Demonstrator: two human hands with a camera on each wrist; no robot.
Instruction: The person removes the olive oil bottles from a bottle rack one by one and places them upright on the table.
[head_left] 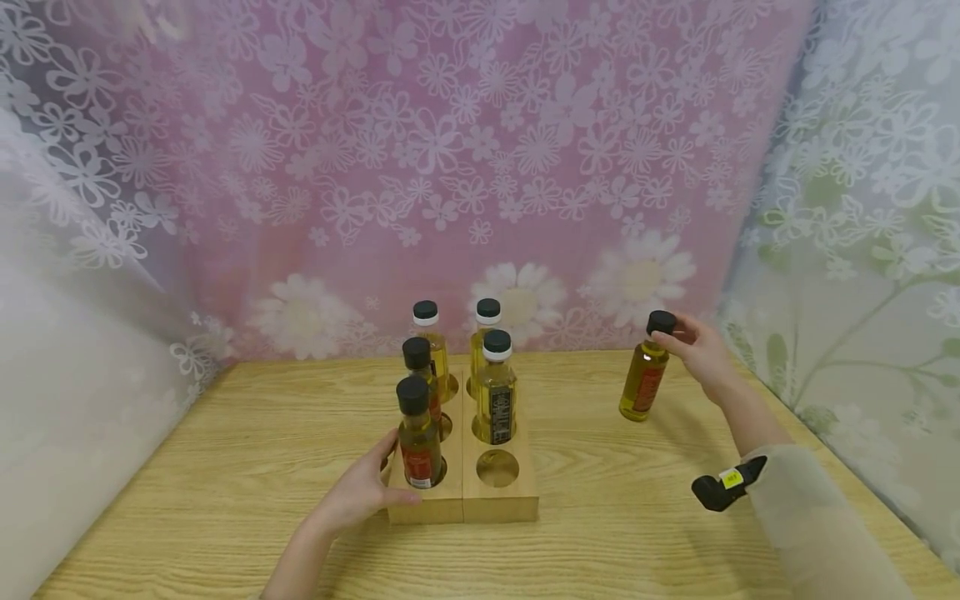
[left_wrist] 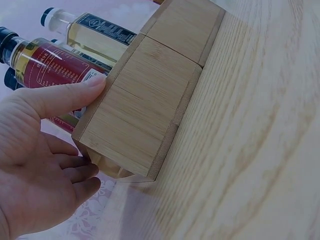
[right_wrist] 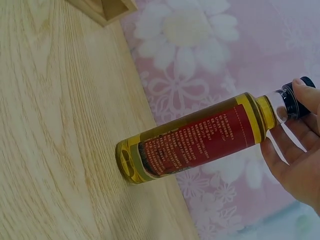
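A wooden rack (head_left: 501,505) with two rows of round holes stands mid-table. Several oil bottles with black caps stand in it, such as the red-labelled one (head_left: 418,443) at the front left and a black-labelled one (head_left: 497,393); its front right hole (head_left: 497,468) is empty. My left hand (head_left: 373,485) rests against the rack's front left corner. In the left wrist view its thumb (left_wrist: 65,97) lies straight along the rack (left_wrist: 140,115) edge, beside the bottles (left_wrist: 45,62). On the table to the right, my right hand (head_left: 678,337) pinches the cap of a tilted red-labelled bottle (head_left: 643,379), (right_wrist: 200,140).
The wooden table (head_left: 645,533) is walled by floral curtains: pink (head_left: 480,167) behind, pale ones at both sides. A black wrist camera (head_left: 723,487) sits on my right forearm. Bare wood lies between the rack and the lone bottle.
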